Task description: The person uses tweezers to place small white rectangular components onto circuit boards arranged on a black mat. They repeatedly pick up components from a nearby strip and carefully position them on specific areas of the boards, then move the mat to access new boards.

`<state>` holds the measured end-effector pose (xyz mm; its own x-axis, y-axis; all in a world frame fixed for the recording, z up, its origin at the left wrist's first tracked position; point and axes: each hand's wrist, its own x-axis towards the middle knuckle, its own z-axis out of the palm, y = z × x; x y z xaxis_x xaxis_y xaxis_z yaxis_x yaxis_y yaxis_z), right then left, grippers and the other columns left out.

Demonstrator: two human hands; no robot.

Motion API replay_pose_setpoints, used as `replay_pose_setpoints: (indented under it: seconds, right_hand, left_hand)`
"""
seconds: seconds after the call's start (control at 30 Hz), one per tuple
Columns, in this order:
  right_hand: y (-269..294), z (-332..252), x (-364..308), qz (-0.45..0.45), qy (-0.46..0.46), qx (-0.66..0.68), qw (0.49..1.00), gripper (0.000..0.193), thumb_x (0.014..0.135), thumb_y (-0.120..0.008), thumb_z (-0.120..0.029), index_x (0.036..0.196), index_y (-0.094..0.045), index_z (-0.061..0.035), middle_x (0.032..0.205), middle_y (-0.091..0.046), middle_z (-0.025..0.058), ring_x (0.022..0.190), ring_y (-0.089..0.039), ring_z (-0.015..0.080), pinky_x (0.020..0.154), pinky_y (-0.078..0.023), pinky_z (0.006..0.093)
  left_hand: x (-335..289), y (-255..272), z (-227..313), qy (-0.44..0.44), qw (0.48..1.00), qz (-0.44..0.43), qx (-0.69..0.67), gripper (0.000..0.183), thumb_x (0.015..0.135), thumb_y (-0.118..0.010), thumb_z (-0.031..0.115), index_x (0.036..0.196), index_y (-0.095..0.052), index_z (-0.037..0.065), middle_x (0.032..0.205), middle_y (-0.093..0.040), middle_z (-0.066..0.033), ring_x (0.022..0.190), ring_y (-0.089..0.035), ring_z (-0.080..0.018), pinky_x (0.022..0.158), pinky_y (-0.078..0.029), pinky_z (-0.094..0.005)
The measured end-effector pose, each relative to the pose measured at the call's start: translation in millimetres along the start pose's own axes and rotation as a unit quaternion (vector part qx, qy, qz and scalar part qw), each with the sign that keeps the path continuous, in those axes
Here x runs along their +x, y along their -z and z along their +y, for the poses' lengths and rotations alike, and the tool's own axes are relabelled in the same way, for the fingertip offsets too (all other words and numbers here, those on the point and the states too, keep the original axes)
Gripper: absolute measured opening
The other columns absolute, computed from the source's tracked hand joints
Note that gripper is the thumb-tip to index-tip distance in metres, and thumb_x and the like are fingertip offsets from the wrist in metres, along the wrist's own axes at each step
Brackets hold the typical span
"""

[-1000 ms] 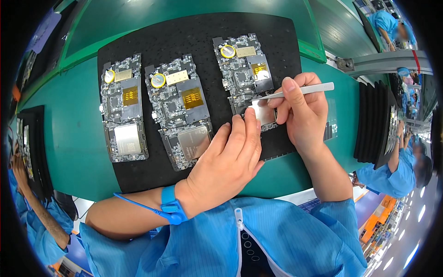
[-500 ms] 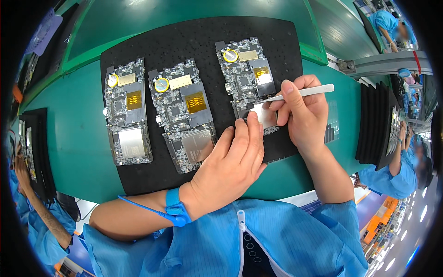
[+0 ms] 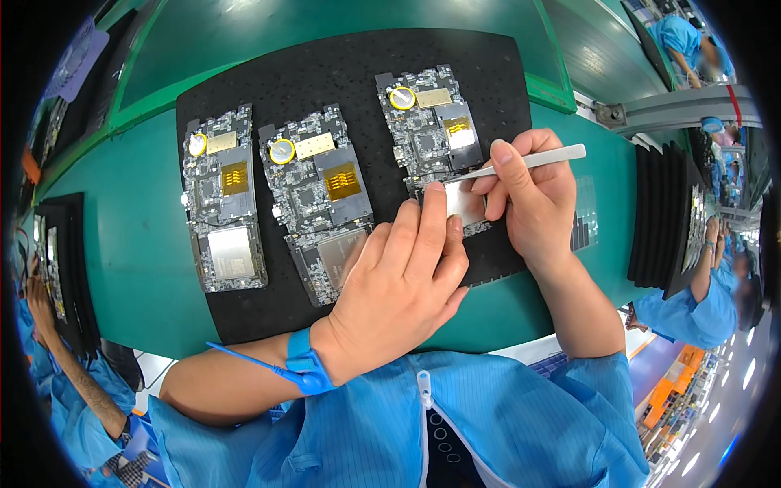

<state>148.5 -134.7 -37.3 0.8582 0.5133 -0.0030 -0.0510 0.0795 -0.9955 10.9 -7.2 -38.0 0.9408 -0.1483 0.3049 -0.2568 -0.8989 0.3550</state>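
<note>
My right hand [image 3: 541, 203] pinches a pair of silver tweezers [image 3: 549, 156], their tip at the middle of the rightmost circuit board [image 3: 419, 134], just above its silver metal plate [image 3: 465, 203]. On that board's lower part rests my left hand [image 3: 390, 285], fingers stretched out with nothing held, one fingertip close to the tweezer tip. It partly hides the plate and the lower end of the middle circuit board [image 3: 305, 195]. A third circuit board [image 3: 210, 183] lies at the left. Each board carries a yellow-ringed coin cell and an amber film patch.
The boards lie on a black foam sheet [image 3: 325, 65] over a green table [image 3: 130, 268]. Upright black sheets [image 3: 655, 220] stand at the right, with more dark sheets [image 3: 71, 268] at the left. Co-workers in blue work on both sides. A blue wrist strap [image 3: 305, 362] circles my left wrist.
My left fingers have moved slightly up and left along the rightmost board, one fingertip now higher beside the plate. My right hand and the tweezers have barely moved.
</note>
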Motion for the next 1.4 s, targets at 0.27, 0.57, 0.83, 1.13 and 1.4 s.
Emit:
replay_pose_setpoints:
  seconds: [0.27, 0.57, 0.83, 1.13, 1.4]
  right_hand:
    - [-1.4, -2.9, -3.4, 0.002, 0.012, -0.03, 0.999, 0.02, 0.091, -0.06, -0.013, 0.091, -0.044, -0.0022, 0.068, -0.06, 0.0074, 0.05, -0.054, 0.0051, 0.045, -0.044, 0.0173]
    - [-4.4, 7.5, -15.1, -0.003, 0.217, -0.176, 0.96, 0.017, 0.087, -0.064, -0.003, 0.089, -0.047, 0.001, 0.068, -0.06, 0.0054, 0.055, -0.057, 0.0051, 0.048, -0.045, 0.0178]
    - [0.9, 10.3, -12.8, -0.057, 0.377, -0.303, 0.874, 0.022, 0.081, -0.069, 0.0, 0.092, -0.05, 0.0018, 0.074, -0.063, 0.0106, 0.056, -0.061, 0.0114, 0.049, -0.047, 0.0214]
    - [-2.4, -5.4, -9.1, 0.019, 0.099, -0.064, 0.993, 0.021, 0.088, -0.064, -0.009, 0.092, -0.046, -0.0002, 0.072, -0.059, 0.0072, 0.056, -0.057, 0.0075, 0.05, -0.048, 0.0188]
    - [4.9, -5.9, 1.8, 0.018, -0.005, -0.042, 0.999, 0.025, 0.089, -0.064, -0.019, 0.093, -0.047, -0.0026, 0.069, -0.059, 0.0065, 0.054, -0.056, 0.0066, 0.047, -0.044, 0.0173]
  left_hand:
    - [6.2, 9.6, -3.8, -0.008, 0.999, -0.034, -0.011, 0.062, 0.06, -0.078, 0.03, 0.109, -0.057, -0.001, 0.128, -0.043, -0.029, 0.108, -0.048, -0.0366, 0.085, -0.046, -0.04]
    - [-5.1, 2.0, 3.8, -0.035, 0.993, -0.043, 0.101, 0.065, 0.074, -0.067, 0.039, 0.118, -0.055, -0.007, 0.122, -0.047, -0.0275, 0.114, -0.046, -0.039, 0.093, -0.046, -0.0387]
    - [2.7, 11.3, -3.2, -0.016, 0.999, -0.037, -0.003, 0.066, 0.065, -0.074, 0.033, 0.115, -0.055, -0.005, 0.126, -0.044, -0.026, 0.111, -0.047, -0.0367, 0.091, -0.046, -0.0388]
    - [-5.0, 5.5, 2.5, -0.031, 0.996, -0.041, 0.072, 0.063, 0.066, -0.074, 0.034, 0.113, -0.056, -0.005, 0.128, -0.044, -0.0244, 0.11, -0.046, -0.037, 0.089, -0.047, -0.0386]
    - [0.4, 5.3, -0.1, -0.05, 0.995, -0.029, 0.076, 0.057, 0.069, -0.07, 0.035, 0.109, -0.059, -0.004, 0.128, -0.048, -0.0186, 0.107, -0.048, -0.0352, 0.086, -0.047, -0.0379]
